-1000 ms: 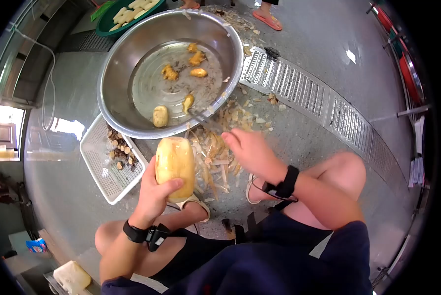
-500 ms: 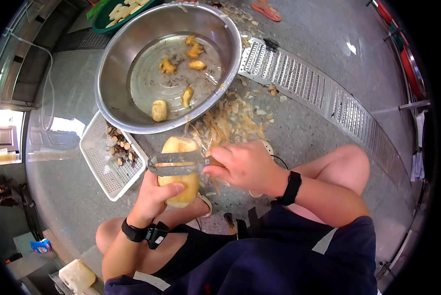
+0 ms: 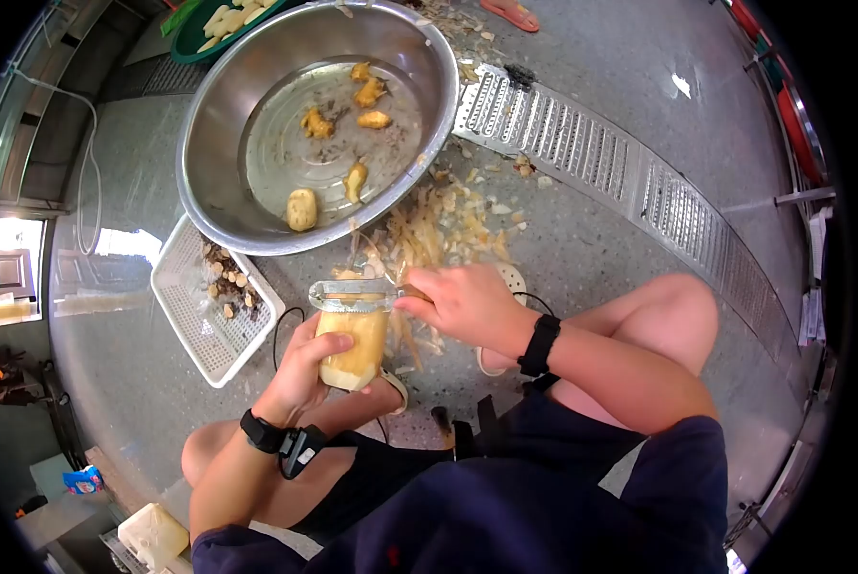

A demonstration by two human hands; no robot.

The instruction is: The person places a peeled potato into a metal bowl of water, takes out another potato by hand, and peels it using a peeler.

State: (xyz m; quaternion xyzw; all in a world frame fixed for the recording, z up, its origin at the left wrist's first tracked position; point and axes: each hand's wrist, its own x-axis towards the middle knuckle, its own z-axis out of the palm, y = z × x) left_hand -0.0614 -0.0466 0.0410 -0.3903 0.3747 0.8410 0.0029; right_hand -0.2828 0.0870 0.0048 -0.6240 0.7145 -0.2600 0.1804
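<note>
A thick, pale yellow peeled root [image 3: 354, 346] is in my left hand [image 3: 303, 368], whose fingers wrap round its left side with the thumb across the front. My right hand [image 3: 467, 304] is closed on the handle of a metal peeler [image 3: 354, 295]. The peeler's wide, toothed blade lies across the upper end of the root. Just beyond is a large steel basin [image 3: 209, 182] with shallow water, a short peeled piece [image 3: 302, 209] and several knobbly yellow pieces. Peel scraps [image 3: 434, 230] lie on the floor beside the basin.
A white plastic basket [image 3: 195, 325] with brown trimmings stands left of my hands. A metal drain grate [image 3: 582, 148] curves away to the right. At the top left is a green tub [image 3: 188, 46] of pale peeled pieces. Another person's foot in a sandal [image 3: 512, 13] shows at the top.
My right hand has brought the peeler from beside the basin onto the root, then slightly farther up it. The root's lower end now tilts more into view.
</note>
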